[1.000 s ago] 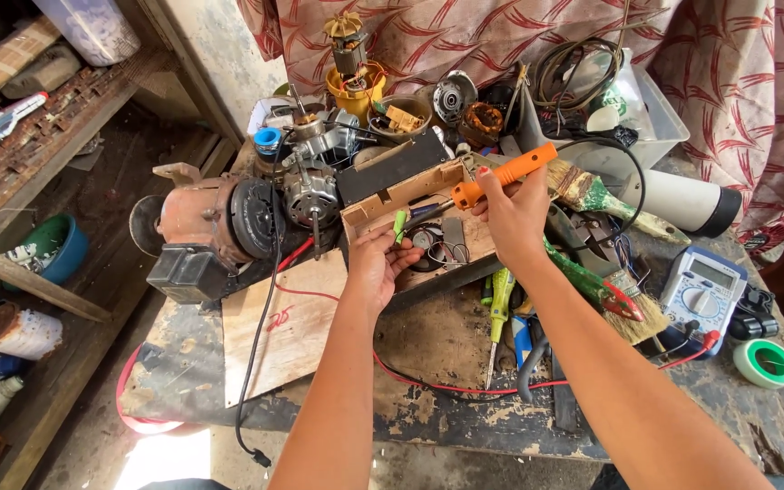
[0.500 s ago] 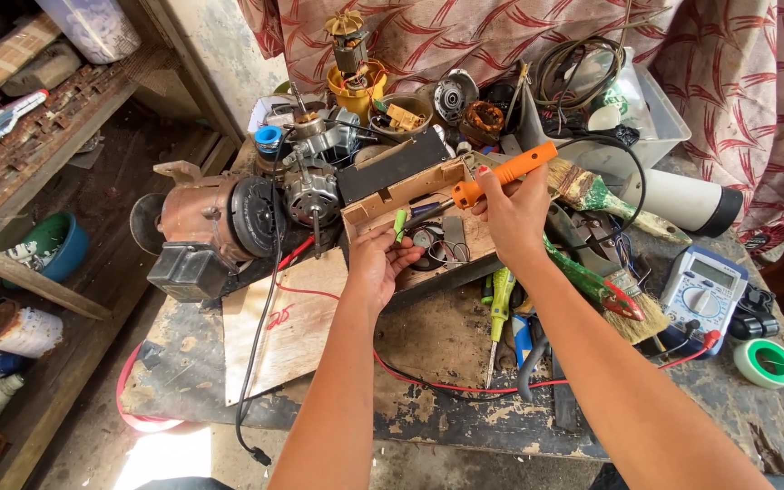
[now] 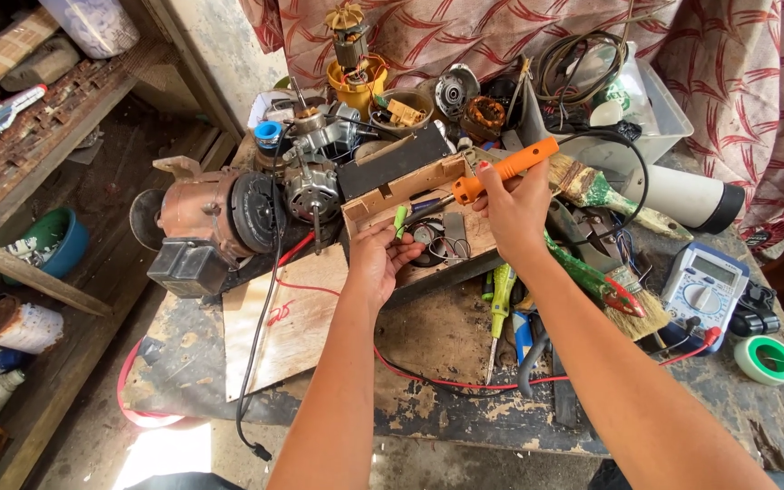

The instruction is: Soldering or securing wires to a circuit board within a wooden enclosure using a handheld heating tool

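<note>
My right hand grips an orange-handled soldering iron, its tip pointing down-left into a shallow wooden box on the workbench. My left hand rests at the box's front edge and pinches a small green piece between its fingertips. Inside the box lie a coil of thin wire and a small metal part. The iron's black cord loops away to the right.
A rusty motor and smaller motors sit left of the box. A multimeter, paint brushes, a green screwdriver, a red wire, a tape roll and a plywood sheet crowd the bench. Shelves stand left.
</note>
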